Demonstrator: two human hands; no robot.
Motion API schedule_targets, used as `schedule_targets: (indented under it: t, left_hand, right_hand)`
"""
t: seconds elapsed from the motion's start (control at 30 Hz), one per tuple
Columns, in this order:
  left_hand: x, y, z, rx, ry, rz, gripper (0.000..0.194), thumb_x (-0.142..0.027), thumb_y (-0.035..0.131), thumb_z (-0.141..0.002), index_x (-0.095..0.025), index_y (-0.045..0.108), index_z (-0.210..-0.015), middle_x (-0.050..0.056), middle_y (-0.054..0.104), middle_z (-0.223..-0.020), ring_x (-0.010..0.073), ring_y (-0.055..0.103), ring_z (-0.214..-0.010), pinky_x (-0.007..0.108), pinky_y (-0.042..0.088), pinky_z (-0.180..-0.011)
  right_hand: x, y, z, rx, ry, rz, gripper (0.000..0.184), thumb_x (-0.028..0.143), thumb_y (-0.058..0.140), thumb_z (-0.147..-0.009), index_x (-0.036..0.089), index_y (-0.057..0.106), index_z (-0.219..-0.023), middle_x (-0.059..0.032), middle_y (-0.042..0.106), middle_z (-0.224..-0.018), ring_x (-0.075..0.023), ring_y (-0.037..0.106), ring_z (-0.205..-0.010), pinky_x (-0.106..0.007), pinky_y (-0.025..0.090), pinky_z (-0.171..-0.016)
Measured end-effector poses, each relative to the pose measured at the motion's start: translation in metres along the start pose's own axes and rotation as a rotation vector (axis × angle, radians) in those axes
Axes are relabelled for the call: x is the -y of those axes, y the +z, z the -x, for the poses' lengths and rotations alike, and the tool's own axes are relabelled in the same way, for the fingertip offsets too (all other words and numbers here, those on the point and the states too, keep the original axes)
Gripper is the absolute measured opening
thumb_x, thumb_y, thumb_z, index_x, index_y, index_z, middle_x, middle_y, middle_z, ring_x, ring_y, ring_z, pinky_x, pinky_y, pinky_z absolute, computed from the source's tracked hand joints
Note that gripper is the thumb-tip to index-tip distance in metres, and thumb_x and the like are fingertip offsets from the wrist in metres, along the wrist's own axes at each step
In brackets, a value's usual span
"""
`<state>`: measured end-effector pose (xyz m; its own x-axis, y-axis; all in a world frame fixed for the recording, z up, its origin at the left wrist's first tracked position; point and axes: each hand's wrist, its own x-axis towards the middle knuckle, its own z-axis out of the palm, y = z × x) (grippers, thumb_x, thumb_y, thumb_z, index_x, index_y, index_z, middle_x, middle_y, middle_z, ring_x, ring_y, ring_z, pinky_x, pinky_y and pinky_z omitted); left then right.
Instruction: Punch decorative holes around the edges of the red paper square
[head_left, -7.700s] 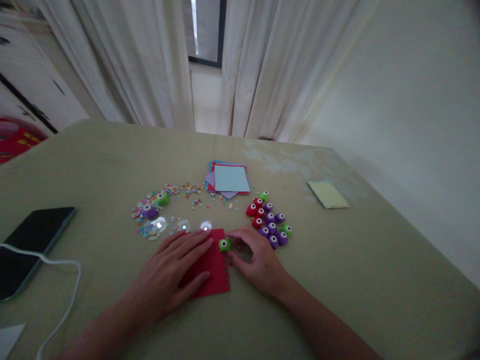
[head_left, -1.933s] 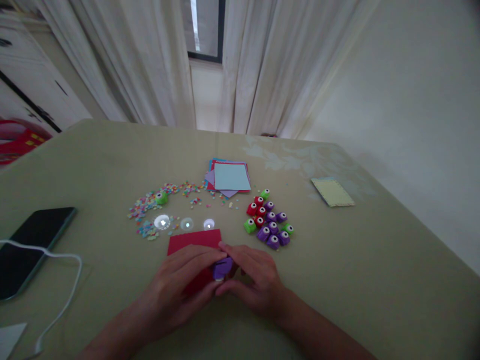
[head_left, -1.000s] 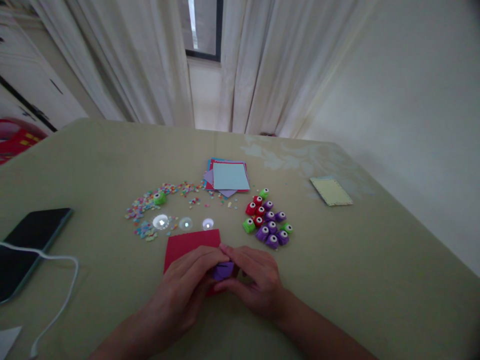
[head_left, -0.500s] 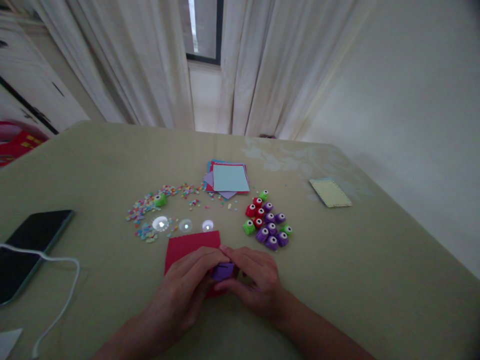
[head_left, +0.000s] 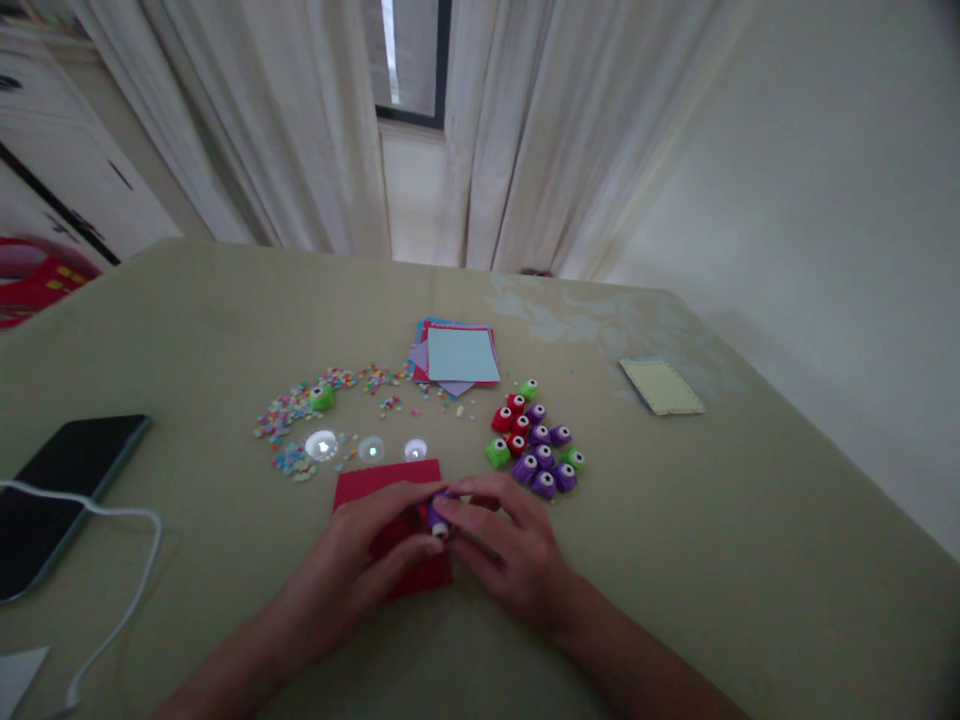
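Above a red paper square (head_left: 420, 572), a small purple paper punch (head_left: 437, 520) with a pale end is pinched between the fingertips of both hands. My left hand (head_left: 360, 560) curls around it from the left, thumb and fingers closed on it. From the right, my right hand (head_left: 517, 555) presses its fingers against the punch's side. Fingers cover part of the punch and of the paper. A cluster of red, green and purple mini punches (head_left: 541, 457) lies just beyond my right hand.
Punched paper confetti (head_left: 289, 412) is scattered at the left around a green punch (head_left: 322, 397). Three round clear discs (head_left: 371, 449) lie behind the red paper. Farther back is a stack of coloured paper squares (head_left: 463, 355). A yellowish pad (head_left: 661, 387), phone (head_left: 71, 480) and white cable (head_left: 142, 560) lie outward.
The purple punch has been turned, so its pale end now faces me. My left thumb has come up into view, and the right fingers have shifted left over the punch.
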<state>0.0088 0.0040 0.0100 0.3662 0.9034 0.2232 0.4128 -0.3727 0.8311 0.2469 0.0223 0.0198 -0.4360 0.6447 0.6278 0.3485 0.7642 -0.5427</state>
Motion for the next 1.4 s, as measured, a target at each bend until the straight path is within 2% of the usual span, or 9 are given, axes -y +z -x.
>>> schedule_targets:
  t: [0.1, 0.2, 0.3, 0.37, 0.5, 0.8, 0.93, 1.27, 1.4]
  left_hand:
    - [0.007, -0.003, 0.0, 0.013, -0.027, -0.049, 0.04, -0.043, 0.062, -0.109, -0.033, 0.065, -0.147, 0.007, 0.079, -0.135, 0.0272, 0.077, -0.119, 0.039, 0.063, -0.102]
    - [0.017, -0.013, -0.002, -0.066, -0.02, -0.325, 0.043, -0.051, 0.06, -0.109, -0.03, 0.066, -0.146, 0.01, 0.076, -0.138, 0.0318, 0.071, -0.126, 0.048, 0.057, -0.11]
    - [0.026, -0.021, -0.006, -0.11, -0.025, -0.58, 0.049, -0.059, 0.07, -0.101, -0.027, 0.069, -0.138, 0.012, 0.073, -0.133, 0.0378, 0.067, -0.124, 0.057, 0.052, -0.109]
    - [0.03, -0.022, -0.008, -0.082, -0.037, -0.628, 0.052, -0.058, 0.077, -0.096, -0.026, 0.068, -0.136, 0.011, 0.071, -0.133, 0.0378, 0.065, -0.122, 0.056, 0.051, -0.107]
    - [0.033, -0.019, -0.008, -0.048, -0.048, -0.598, 0.049, -0.052, 0.082, -0.094, -0.026, 0.068, -0.133, 0.009, 0.068, -0.13, 0.0343, 0.063, -0.119, 0.05, 0.051, -0.104]
    - [0.026, -0.012, -0.01, -0.022, -0.101, -0.497, 0.043, -0.047, 0.088, -0.088, -0.029, 0.074, -0.124, 0.007, 0.071, -0.122, 0.0342, 0.062, -0.114, 0.051, 0.05, -0.101]
    - [0.024, -0.006, -0.009, -0.025, -0.085, -0.486, 0.039, -0.044, 0.085, -0.091, -0.03, 0.074, -0.125, 0.006, 0.071, -0.124, 0.0335, 0.064, -0.115, 0.05, 0.05, -0.101]
    - [0.026, -0.005, -0.009, -0.028, -0.084, -0.48, 0.046, -0.041, 0.087, -0.089, -0.029, 0.07, -0.13, 0.007, 0.069, -0.131, 0.0366, 0.062, -0.123, 0.055, 0.048, -0.105]
    - [0.023, -0.006, -0.01, -0.031, -0.091, -0.473, 0.043, -0.039, 0.085, -0.09, -0.029, 0.071, -0.129, 0.007, 0.071, -0.128, 0.0346, 0.065, -0.119, 0.051, 0.05, -0.103]
  right_hand:
    - [-0.002, 0.0, -0.003, 0.0, 0.023, 0.005, 0.028, 0.024, 0.069, -0.107, 0.024, 0.073, -0.134, -0.0098, 0.079, -0.114, -0.0219, 0.076, -0.1, -0.034, 0.063, -0.087]
    - [-0.007, 0.002, -0.003, -0.032, 0.18, -0.028, 0.026, 0.024, 0.072, -0.105, 0.021, 0.074, -0.13, -0.0103, 0.08, -0.113, -0.0227, 0.076, -0.101, -0.034, 0.062, -0.089]
    - [-0.011, 0.006, -0.001, -0.022, 0.371, -0.059, 0.023, 0.024, 0.074, -0.103, 0.019, 0.074, -0.126, -0.0091, 0.081, -0.108, -0.0218, 0.077, -0.092, -0.033, 0.062, -0.085]
    - [-0.014, 0.009, 0.001, 0.016, 0.455, -0.057, 0.023, 0.022, 0.074, -0.102, 0.018, 0.074, -0.125, -0.0088, 0.081, -0.107, -0.022, 0.077, -0.089, -0.033, 0.062, -0.084]
    - [-0.018, 0.011, 0.003, 0.068, 0.498, -0.031, 0.024, 0.017, 0.071, -0.101, 0.017, 0.074, -0.125, -0.0098, 0.079, -0.107, -0.0227, 0.076, -0.088, -0.035, 0.062, -0.084]
    - [-0.02, 0.008, -0.002, 0.09, 0.54, -0.124, 0.023, 0.015, 0.072, -0.097, 0.019, 0.076, -0.119, -0.007, 0.077, -0.105, -0.0189, 0.074, -0.084, -0.031, 0.063, -0.081]
    - [-0.021, 0.007, -0.003, 0.058, 0.561, -0.164, 0.019, 0.017, 0.075, -0.095, 0.019, 0.077, -0.114, -0.006, 0.075, -0.103, -0.0174, 0.073, -0.082, -0.029, 0.063, -0.078]
    - [-0.022, 0.008, -0.003, 0.024, 0.584, -0.177, 0.018, 0.018, 0.073, -0.095, 0.018, 0.076, -0.113, -0.0057, 0.073, -0.1, -0.0158, 0.073, -0.079, -0.027, 0.064, -0.074]
    - [-0.023, 0.007, -0.003, 0.009, 0.618, -0.17, 0.018, 0.021, 0.073, -0.096, 0.019, 0.075, -0.113, -0.0057, 0.074, -0.101, -0.016, 0.074, -0.08, -0.027, 0.065, -0.073]
